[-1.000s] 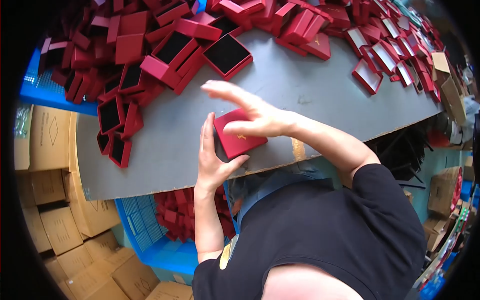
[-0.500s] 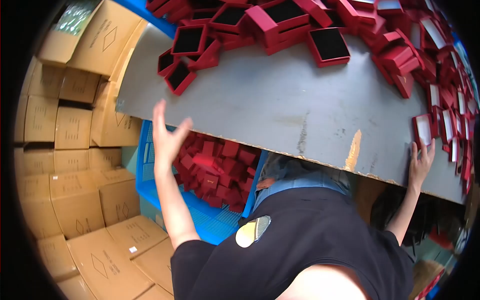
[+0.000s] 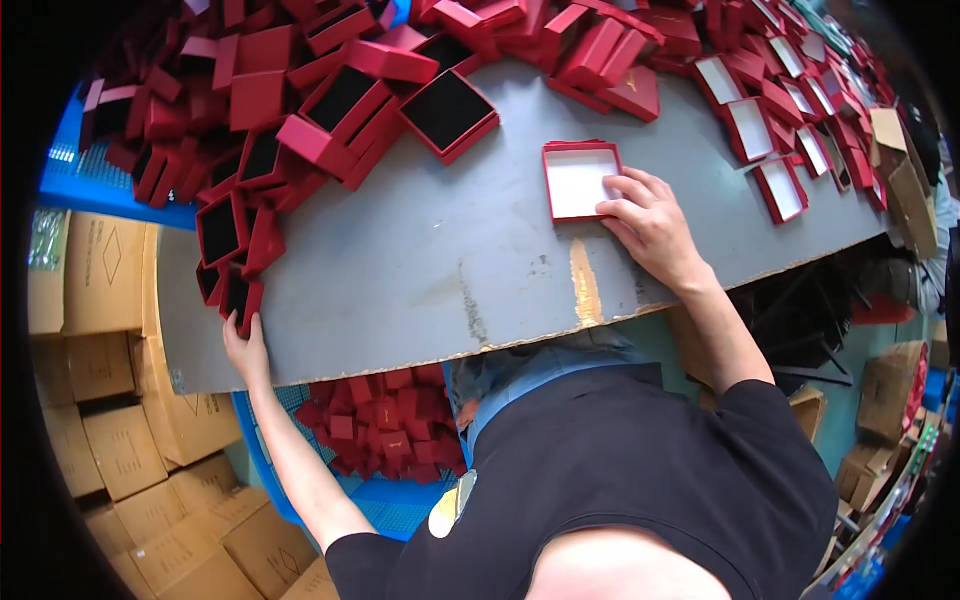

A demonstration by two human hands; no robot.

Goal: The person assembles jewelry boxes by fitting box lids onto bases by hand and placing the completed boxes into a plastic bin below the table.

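Observation:
At the table's left end, my left hand has its thumb and fingers closed on the near end of a small red box with a black insert. That box touches other black-lined boxes beside it. Right of the middle, my right hand pinches the right side of a red box lid with a white inside. The lid lies open side up on the grey table. Just beyond it are a black-lined red box and a closed red box.
Red boxes are heaped along the far side, partly over a blue crate. White-lined lids spread at the right. Below the table edge, a blue basket holds several red boxes. Cardboard cartons stand at the left.
My left hand has gone from open above the table edge to gripping a black-lined box. My right hand has brought a white-lined lid inward from the right. The view has turned.

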